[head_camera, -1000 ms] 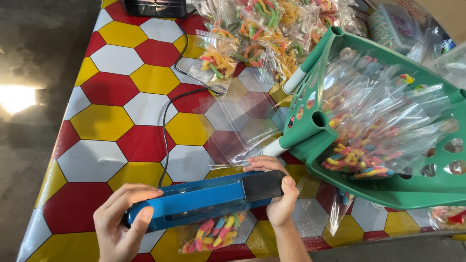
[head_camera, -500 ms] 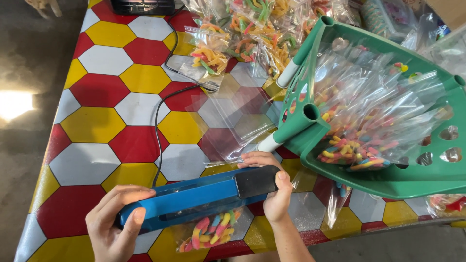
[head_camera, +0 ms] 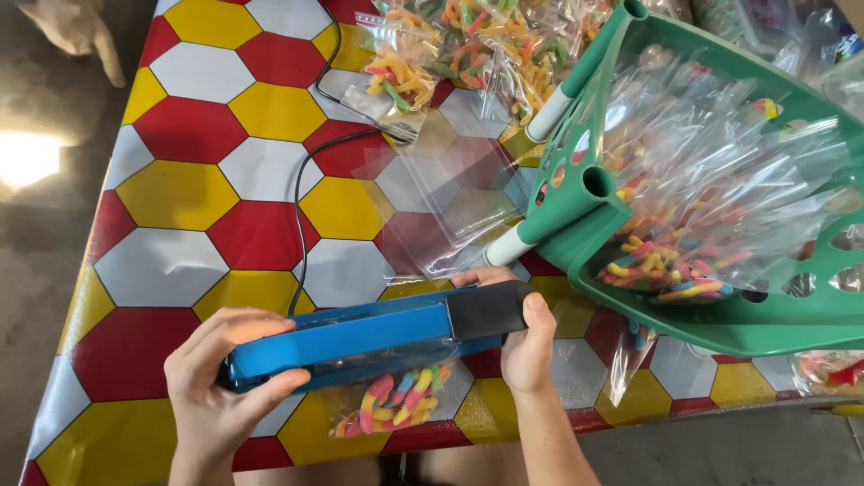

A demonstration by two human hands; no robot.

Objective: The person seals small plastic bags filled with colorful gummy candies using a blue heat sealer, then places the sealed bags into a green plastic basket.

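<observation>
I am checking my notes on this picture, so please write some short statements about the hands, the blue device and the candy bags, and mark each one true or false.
1. Both hands press on the blue sealer. True: the left hand grips its left end and the right hand its black right end.
2. A small bag of gummy candy lies under the sealer. True: its lower part sticks out toward the table edge.
3. The green basket is empty. False: it holds a large clear bag of gummy candy.
4. The table cover is plain white. False: it has red, yellow and white hexagons.
5. The sealer has no cord. False: a black cable runs from it across the table.
</observation>
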